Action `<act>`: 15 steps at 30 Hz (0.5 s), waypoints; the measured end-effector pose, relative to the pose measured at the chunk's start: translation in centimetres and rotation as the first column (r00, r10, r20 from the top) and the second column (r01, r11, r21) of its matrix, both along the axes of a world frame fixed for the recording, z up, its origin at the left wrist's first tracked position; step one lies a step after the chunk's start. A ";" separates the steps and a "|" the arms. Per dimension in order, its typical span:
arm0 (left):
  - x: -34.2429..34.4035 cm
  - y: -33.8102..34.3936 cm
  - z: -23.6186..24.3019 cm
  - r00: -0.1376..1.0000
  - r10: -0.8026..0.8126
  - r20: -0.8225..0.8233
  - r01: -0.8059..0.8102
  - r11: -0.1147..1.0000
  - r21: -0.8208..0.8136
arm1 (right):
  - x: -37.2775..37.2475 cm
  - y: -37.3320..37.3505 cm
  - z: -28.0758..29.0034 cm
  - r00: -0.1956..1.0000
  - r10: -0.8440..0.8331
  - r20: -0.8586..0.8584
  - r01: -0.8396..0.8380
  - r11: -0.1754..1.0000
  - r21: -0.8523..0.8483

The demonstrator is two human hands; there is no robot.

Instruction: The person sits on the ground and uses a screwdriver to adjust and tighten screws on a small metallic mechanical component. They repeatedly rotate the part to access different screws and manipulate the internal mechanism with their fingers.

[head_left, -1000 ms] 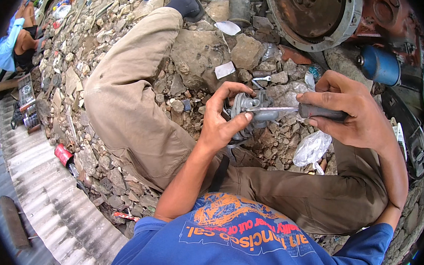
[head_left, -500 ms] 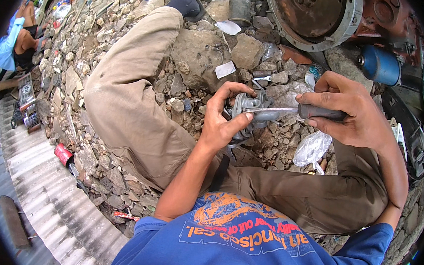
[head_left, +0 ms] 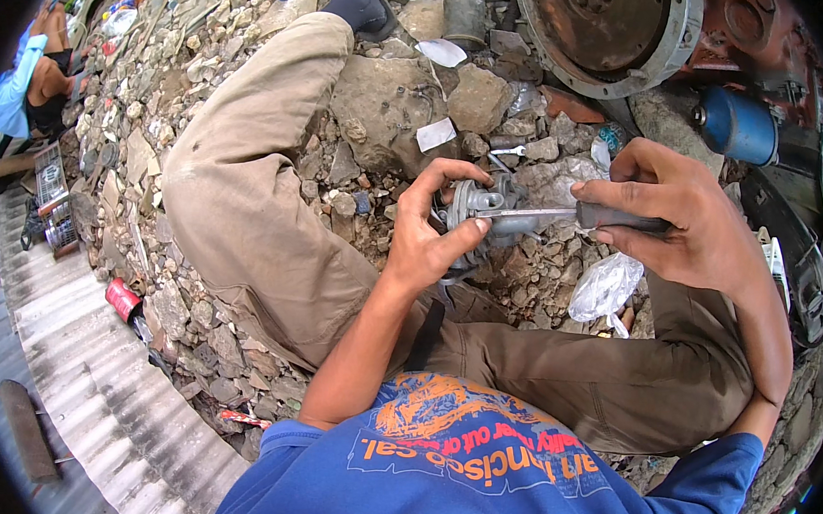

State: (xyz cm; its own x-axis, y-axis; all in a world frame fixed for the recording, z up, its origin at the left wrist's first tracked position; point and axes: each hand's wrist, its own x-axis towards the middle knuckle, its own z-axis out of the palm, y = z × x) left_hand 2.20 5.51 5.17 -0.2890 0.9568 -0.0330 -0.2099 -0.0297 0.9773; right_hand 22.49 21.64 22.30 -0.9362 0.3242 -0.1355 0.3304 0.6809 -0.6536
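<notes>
Two hands are in view, a left hand point(head_left: 425, 246) and a right hand point(head_left: 683, 211). Between them are one grey metal part point(head_left: 485, 203) and one screwdriver point(head_left: 573, 215). Around them lie one rusty flywheel point(head_left: 604, 0), one blue cylinder point(head_left: 735, 125), one clear plastic bag point(head_left: 607, 285), one red can point(head_left: 123, 299) and two white paper scraps point(head_left: 436, 134).

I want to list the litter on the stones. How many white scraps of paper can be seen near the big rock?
2. One white scrap lies at the upper edge of the big rock; the other lies on its lower right side. More may be hidden among the stones.
</notes>
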 end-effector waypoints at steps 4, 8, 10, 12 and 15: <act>-0.3 0.2 0.0 0.998 -0.064 0.002 0.064 0.998 -0.008 | 0.3 -0.1 -0.3 0.999 -0.017 0.051 0.018 1.000 -0.018; -0.4 0.0 0.4 0.994 -0.097 -0.059 0.094 0.994 -0.054 | 0.4 0.5 -0.4 0.999 0.049 0.017 -0.048 0.996 -0.071; -0.7 -0.3 -0.1 0.992 -0.098 -0.078 0.095 0.995 -0.030 | 0.3 1.0 -1.1 0.997 0.073 -0.018 -0.075 0.987 -0.142; -0.8 -0.2 -0.2 0.986 -0.117 -0.116 0.117 0.993 -0.008 | 0.2 1.0 -0.9 0.945 -0.166 0.283 0.294 0.813 -0.503; -0.7 -0.3 -0.2 0.974 -0.150 -0.170 0.150 0.989 -0.010 | 0.3 1.5 -1.3 0.845 -0.129 0.520 0.499 0.542 -0.676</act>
State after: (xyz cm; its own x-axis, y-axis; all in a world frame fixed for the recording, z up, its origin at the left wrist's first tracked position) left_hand 1.50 5.24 4.97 -0.1431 0.9897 0.0073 -0.0430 -0.0136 0.9990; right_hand 22.75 23.18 21.05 -0.6027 0.1840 -0.7765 0.7458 -0.2162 -0.6301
